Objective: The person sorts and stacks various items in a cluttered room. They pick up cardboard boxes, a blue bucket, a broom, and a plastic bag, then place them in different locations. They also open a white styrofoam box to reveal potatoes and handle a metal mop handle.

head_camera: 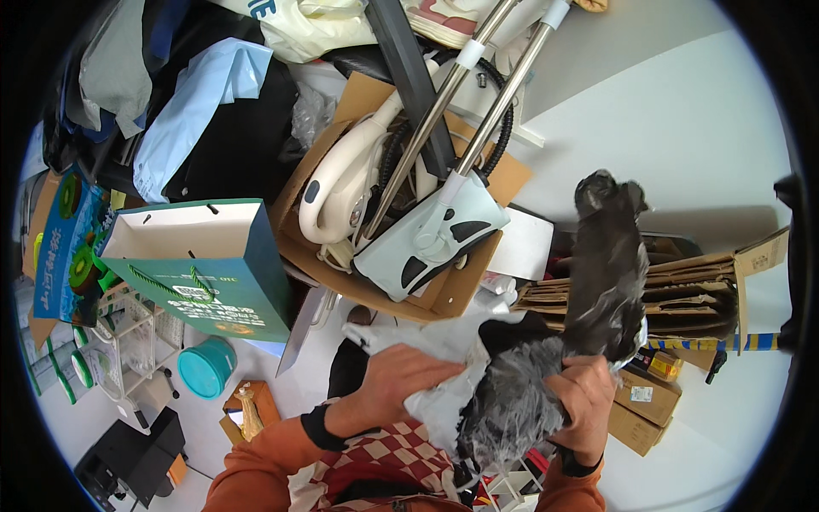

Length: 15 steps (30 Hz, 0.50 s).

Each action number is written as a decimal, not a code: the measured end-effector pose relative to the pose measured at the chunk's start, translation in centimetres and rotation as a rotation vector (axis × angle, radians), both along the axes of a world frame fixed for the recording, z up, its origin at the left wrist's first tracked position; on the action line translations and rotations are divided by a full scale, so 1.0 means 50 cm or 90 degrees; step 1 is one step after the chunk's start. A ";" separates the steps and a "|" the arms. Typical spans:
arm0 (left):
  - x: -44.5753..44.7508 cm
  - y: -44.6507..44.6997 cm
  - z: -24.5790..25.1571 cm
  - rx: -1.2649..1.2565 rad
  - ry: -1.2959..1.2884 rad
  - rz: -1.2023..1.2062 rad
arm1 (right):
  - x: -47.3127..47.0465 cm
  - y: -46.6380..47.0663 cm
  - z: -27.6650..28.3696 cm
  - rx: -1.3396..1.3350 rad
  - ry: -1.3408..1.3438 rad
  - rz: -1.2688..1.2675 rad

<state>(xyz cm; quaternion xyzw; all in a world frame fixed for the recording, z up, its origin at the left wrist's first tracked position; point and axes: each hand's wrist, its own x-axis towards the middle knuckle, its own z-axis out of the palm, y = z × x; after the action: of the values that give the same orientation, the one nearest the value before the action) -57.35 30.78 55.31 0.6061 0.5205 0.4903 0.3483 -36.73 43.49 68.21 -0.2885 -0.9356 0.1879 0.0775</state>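
Note:
My left hand (397, 383) grips a crumpled pale grey plastic bag (441, 409) in front of my body. In my right hand (585, 403) is a dark plastic bag (604, 275), and its long upper part sticks up above the fist. Between the two hands bulges a bundle of thin, wrinkled dark plastic film (515, 393). It lies against the grey bag; whether it is one piece with the dark bag I cannot tell. Both palms are turned away or covered, so the fingers' exact hold is partly hidden.
Ahead stands an open cardboard box (384, 301) with a pale mop-like cleaning head (435, 237) and metal tubes. A green paper gift bag (211, 269) is to its left. Flattened cardboard (691, 294) stands right, and a teal bucket (208, 368) sits on the floor.

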 end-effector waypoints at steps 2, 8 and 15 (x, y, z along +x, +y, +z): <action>-0.003 -0.033 0.014 -0.015 0.003 -0.033 | 0.012 -0.014 0.012 -0.047 -0.007 0.005; -0.029 -0.142 0.007 -0.156 0.020 -0.004 | -0.009 -0.047 -0.065 -0.204 -0.063 0.076; -0.102 -0.202 0.080 -0.153 0.165 0.045 | -0.063 -0.107 -0.064 -0.225 -0.033 0.102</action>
<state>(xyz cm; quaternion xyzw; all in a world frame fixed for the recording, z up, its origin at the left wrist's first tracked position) -62.43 20.65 59.32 0.5998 0.6368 0.3541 0.3307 -39.89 38.14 65.02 -0.2268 -0.9099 0.3471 -0.0140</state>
